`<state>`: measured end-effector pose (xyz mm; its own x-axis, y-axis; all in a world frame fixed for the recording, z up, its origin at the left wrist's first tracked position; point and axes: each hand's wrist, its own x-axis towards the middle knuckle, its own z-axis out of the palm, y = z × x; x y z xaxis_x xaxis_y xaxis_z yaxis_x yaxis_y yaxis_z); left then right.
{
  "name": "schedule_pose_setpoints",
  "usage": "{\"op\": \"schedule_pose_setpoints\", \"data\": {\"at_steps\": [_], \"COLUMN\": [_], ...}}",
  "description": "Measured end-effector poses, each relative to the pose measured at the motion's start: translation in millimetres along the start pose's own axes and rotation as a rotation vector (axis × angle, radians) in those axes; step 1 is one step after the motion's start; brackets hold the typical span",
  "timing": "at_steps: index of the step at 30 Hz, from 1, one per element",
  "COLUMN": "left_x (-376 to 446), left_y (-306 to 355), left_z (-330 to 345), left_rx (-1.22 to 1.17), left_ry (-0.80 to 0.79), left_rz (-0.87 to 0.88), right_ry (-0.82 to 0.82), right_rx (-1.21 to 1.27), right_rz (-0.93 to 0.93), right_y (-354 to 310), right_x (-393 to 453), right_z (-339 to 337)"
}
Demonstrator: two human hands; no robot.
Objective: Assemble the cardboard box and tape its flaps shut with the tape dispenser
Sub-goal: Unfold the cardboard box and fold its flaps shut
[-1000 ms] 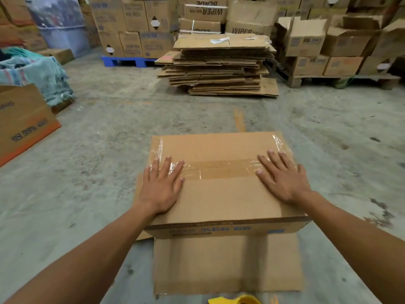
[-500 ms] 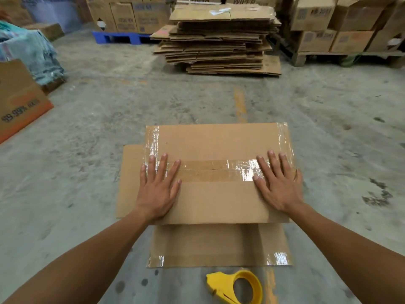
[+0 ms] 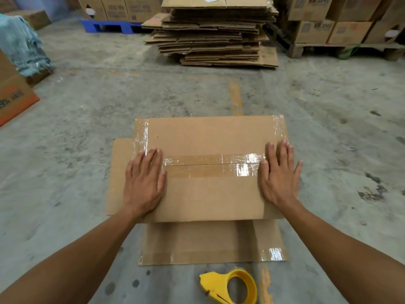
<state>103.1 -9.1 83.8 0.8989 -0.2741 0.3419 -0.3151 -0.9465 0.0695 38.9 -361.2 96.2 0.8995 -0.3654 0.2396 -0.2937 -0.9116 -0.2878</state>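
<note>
Currently the cardboard box (image 3: 210,170) sits on the concrete floor (image 3: 65,161) directly in front of the person, its top flaps closed and meeting along a seam that runs left to right. Clear tape (image 3: 210,166) covers this seam, and further strips run along the left and right top edges. The left hand (image 3: 143,183) lies flat and open on the left end of the top, palm down, fingers extended and close together, with the fingertips reaching the left end of the seam tape. The right hand (image 3: 279,176) lies flat and open on the right end, palm down, fingers slightly spread, with the index finger touching the right end of the tape. Neither hand holds anything. Flat cardboard sheets (image 3: 210,242) lie under and beside the box, one projecting to the left and one toward the person. The yellow tape dispenser (image 3: 230,286) rests on the floor just nearer than the near sheet, well apart from both hands. Beyond the box stands a stack of flattened cartons (image 3: 210,34), with assembled boxes on a wooden pallet (image 3: 341,48) at the far right and a blue pallet (image 3: 109,26) at the far left.
</note>
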Motion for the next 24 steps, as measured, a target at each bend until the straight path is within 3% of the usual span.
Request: {"op": "schedule_pose_setpoints", "data": {"at_steps": [6, 24], "left_x": [4.7, -14.3], "left_y": [0.7, -25.3], "left_z": [2.9, 1.1], "left_rx": [-0.049, -0.082], "left_ry": [-0.036, 0.011], "left_rz": [-0.094, -0.017], "right_ry": [-0.052, -0.073], "right_rx": [0.078, 0.088], "right_rz": [0.070, 0.091], "right_y": [10.2, -5.3], "right_x": [16.9, -31.6], "right_z": [-8.8, -15.0]}}
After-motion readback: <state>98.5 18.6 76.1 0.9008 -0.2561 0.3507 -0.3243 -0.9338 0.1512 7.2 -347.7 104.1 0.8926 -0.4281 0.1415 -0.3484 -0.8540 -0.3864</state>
